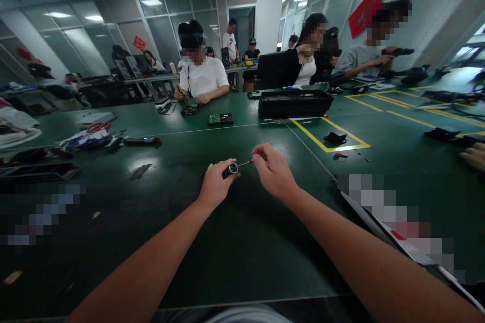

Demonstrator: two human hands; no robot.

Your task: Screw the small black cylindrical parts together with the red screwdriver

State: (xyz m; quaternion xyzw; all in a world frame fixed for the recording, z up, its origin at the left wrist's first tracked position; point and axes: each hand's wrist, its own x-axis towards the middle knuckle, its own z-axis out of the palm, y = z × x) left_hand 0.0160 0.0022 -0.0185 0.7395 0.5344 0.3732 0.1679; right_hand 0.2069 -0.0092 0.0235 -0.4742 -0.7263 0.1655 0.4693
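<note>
My left hand [215, 182] is closed around a small dark cylindrical part [233, 167] with a silver ring at its near end, held above the green table [242, 242]. My right hand [277, 172] pinches a thin metal rod with a red end [245, 163], just to the right of that part. The rod points left toward the cylinder's side; I cannot tell whether it touches. My right fingers hide part of the red end.
A black bin [295, 104] and a green circuit board [220, 119] lie farther back. Across the table, a person [204, 78] works with a yellow-handled screwdriver [181, 92]. A dark pen-shaped tool [142, 141] lies at left, a black bracket [335, 138] inside yellow tape at right.
</note>
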